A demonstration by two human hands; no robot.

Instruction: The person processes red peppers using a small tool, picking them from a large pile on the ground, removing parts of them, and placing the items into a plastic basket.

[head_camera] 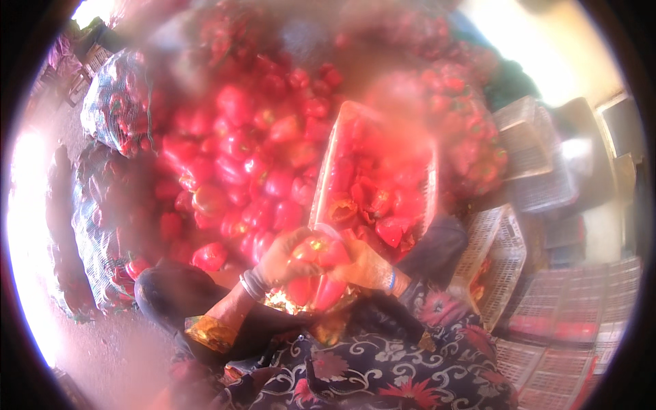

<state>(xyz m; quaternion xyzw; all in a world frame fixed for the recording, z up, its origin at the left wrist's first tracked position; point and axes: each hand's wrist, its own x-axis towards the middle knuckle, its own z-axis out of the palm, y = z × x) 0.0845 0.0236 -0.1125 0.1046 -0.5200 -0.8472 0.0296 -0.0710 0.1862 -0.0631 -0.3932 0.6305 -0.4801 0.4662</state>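
Observation:
In front of my lap, a red bell pepper (319, 250) is held between both hands, its green stem end facing up. My left hand (281, 262), in a glove with a pale band at the wrist, grips it from the left. My right hand (366, 264), in a pale glove with a blue cuff edge, is closed around its right side. Glare blurs the fingers, and I cannot tell whether a tool is in them. Just below, more red pepper (328, 293) sits above yellowish scraps (285, 302). Beyond my right hand, a plastic crate (324, 169) contains opened red peppers (393, 230).
A large heap of red peppers (236, 169) spreads ahead and left. Mesh sacks (115, 102) of peppers line the left side. A full net sack (461, 123) lies beyond the crate. Slatted plastic crates (494, 256) stand at right, several stacked (533, 154). Haze blurs the top.

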